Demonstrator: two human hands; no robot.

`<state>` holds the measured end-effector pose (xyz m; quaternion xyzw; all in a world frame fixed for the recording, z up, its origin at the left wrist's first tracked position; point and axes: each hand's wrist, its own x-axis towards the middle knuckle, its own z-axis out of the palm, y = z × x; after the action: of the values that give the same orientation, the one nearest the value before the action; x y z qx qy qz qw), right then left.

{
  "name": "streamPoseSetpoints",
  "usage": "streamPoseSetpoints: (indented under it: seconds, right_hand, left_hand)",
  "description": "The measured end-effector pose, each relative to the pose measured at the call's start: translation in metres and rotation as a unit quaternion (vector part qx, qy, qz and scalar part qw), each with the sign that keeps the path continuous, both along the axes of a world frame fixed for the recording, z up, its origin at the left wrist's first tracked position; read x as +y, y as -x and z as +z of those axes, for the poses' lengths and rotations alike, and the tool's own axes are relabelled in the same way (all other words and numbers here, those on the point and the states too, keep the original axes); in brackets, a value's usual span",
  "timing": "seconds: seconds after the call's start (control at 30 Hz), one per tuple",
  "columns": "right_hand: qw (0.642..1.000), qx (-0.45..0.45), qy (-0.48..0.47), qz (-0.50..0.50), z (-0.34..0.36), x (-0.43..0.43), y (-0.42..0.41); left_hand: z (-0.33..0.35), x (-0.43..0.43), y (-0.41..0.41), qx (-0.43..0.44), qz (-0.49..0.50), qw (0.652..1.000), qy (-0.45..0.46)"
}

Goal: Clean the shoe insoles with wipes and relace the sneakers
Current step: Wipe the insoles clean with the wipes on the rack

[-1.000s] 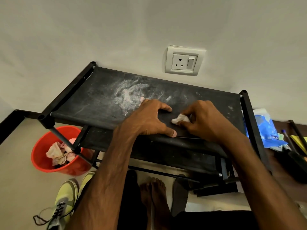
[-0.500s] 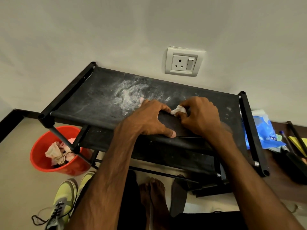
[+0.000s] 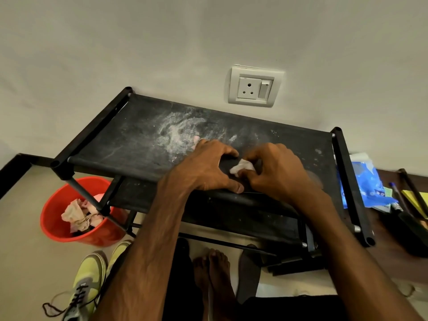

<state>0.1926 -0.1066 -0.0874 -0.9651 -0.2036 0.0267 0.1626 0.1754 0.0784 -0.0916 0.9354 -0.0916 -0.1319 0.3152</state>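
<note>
Right hand (image 3: 278, 172) pinches white wipe (image 3: 242, 166) against dark insole (image 3: 225, 163); left hand (image 3: 208, 167) arches over it, holding it, thumb on near edge | insole lies on dusty top of black shoe rack (image 3: 139, 140) | red bucket (image 3: 55, 218) on floor, left | yellow sneakers (image 3: 89, 281) near it | blue pack (image 3: 366, 184) right of rack

On the dusty top shelf of a black shoe rack (image 3: 139, 140), the left hand (image 3: 208, 167) holds down a dark insole (image 3: 225, 164) while the right hand (image 3: 278, 172) pinches a crumpled white wipe (image 3: 242, 166) against it. A red bucket (image 3: 53, 218) of used wipes stands on the floor at left, near yellow-green sneakers (image 3: 89, 279) with loose laces.
</note>
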Motion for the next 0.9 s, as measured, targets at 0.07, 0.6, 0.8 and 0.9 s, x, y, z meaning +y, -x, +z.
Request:
streamPoseSetpoints:
  seconds: [0.07, 0.6, 0.8, 0.9]
  right_hand:
    - [0.999, -0.027, -0.009, -0.021, -0.003, 0.008, -0.005]
    - [0.976, -0.049, -0.201, -0.071, -0.004, -0.049, -0.006]
    - [0.981, -0.067, -0.174, -0.046, -0.007, -0.041, -0.009]
    - [0.982, -0.066, -0.171, -0.046, -0.007, -0.043, -0.009]
  left_hand:
    - [-0.001, 0.000, -0.001, 0.006, 0.001, 1.000, 0.005]
    - [0.010, 0.013, -0.001, -0.035, -0.010, 0.999, -0.010]
    - [0.011, 0.002, 0.003, -0.056, -0.035, 0.998, -0.023]
    - [0.007, -0.012, 0.003, -0.064, -0.045, 0.997, -0.025]
